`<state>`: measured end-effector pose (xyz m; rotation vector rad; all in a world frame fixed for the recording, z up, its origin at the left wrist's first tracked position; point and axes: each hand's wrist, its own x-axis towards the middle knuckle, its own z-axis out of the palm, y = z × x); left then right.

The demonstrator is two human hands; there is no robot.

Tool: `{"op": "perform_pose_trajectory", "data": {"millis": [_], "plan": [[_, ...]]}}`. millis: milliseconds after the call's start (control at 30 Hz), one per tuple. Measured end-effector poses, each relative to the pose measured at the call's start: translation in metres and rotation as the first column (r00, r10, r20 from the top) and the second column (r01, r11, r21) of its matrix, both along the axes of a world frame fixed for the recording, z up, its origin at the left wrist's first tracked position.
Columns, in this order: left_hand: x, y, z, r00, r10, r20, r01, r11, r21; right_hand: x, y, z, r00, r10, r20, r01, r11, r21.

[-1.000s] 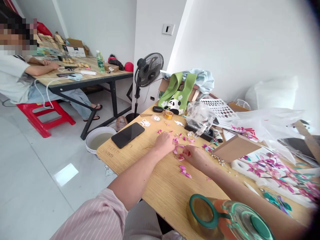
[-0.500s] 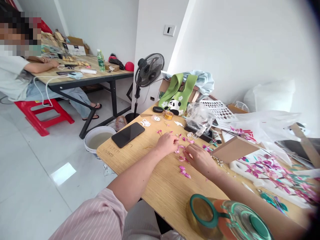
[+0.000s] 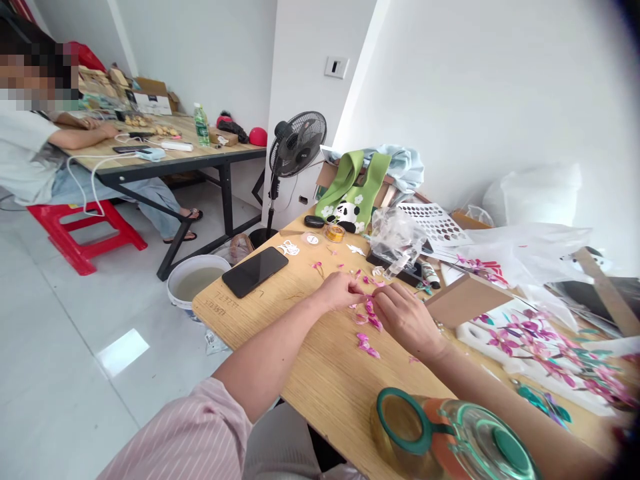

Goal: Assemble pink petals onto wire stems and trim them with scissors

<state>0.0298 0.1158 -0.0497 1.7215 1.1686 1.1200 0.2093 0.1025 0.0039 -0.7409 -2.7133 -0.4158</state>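
Note:
Over the wooden table, my left hand (image 3: 343, 291) is closed in a pinch, its fingertips meeting those of my right hand (image 3: 399, 315). My right hand is also pinched, back of the hand upward. A small bit of pink petal shows where the fingertips meet; the fingers hide most of it. Under and around the hands lie loose pink petals (image 3: 367, 345) and small pink flower pieces. Toward the right, a spray of finished-looking pink flowers (image 3: 540, 340) with teal leaves rests on white foam.
A black phone (image 3: 255, 271) lies at the table's left edge. Close by my right forearm stands a jug with a green lid (image 3: 510, 445). A brown board (image 3: 467, 300), clear plastic wrap (image 3: 397, 237) and a green panda bag (image 3: 353, 193) occupy the back. Another person sits at the far table (image 3: 220, 155).
My hands have come together from slightly apart, fingertips now meeting. The left hand moved a little right. The view has shifted slightly.

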Motion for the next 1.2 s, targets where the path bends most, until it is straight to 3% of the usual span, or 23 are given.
{"op": "perform_pose_trajectory", "data": {"millis": [100, 167, 200, 267, 333, 433, 567, 800, 967, 1200], "plan": [[-0.001, 0.003, 0.000, 0.987, 0.017, 0.157, -0.003, 0.996, -0.087, -0.002, 0.000, 0.003, 0.971, -0.094, -0.219, 0.060, 0.986, -0.156], [-0.002, 0.004, 0.003, 0.957, 0.052, 0.287, -0.009, 0.989, -0.149, -0.003, 0.001, 0.001, 0.893, -0.279, -0.353, 0.139, 0.917, -0.373], [-0.002, 0.004, 0.005, 0.935, 0.073, 0.347, -0.010, 0.984, -0.178, -0.004, 0.002, -0.001, 0.842, -0.384, -0.378, 0.155, 0.845, -0.512], [-0.002, 0.004, 0.008, 0.889, 0.108, 0.446, -0.006, 0.975, -0.224, -0.005, 0.004, -0.007, 0.757, -0.544, -0.362, 0.102, 0.646, -0.757], [-0.001, 0.002, 0.009, 0.848, 0.118, 0.516, 0.016, 0.968, -0.249, -0.009, 0.005, -0.012, 0.707, -0.616, -0.348, -0.019, 0.475, -0.880], [0.003, 0.000, 0.008, 0.805, 0.106, 0.584, 0.057, 0.966, -0.254, -0.015, 0.004, -0.015, 0.660, -0.657, -0.364, -0.188, 0.325, -0.927], [0.006, 0.000, 0.004, 0.809, 0.103, 0.578, 0.050, 0.969, -0.244, -0.021, 0.003, -0.014, 0.623, -0.699, -0.351, -0.346, 0.156, -0.925], [0.009, -0.003, 0.007, 0.762, 0.127, 0.635, 0.049, 0.966, -0.253, -0.026, 0.001, -0.009, 0.609, -0.716, -0.341, -0.387, 0.107, -0.916], [0.014, -0.009, 0.014, 0.651, 0.243, 0.720, 0.033, 0.938, -0.346, -0.026, 0.002, -0.006, 0.586, -0.730, -0.352, -0.386, 0.130, -0.913], [0.021, -0.010, 0.014, 0.573, 0.296, 0.764, 0.003, 0.931, -0.364, -0.029, 0.002, -0.004, 0.584, -0.723, -0.370, -0.381, 0.158, -0.911]]}}
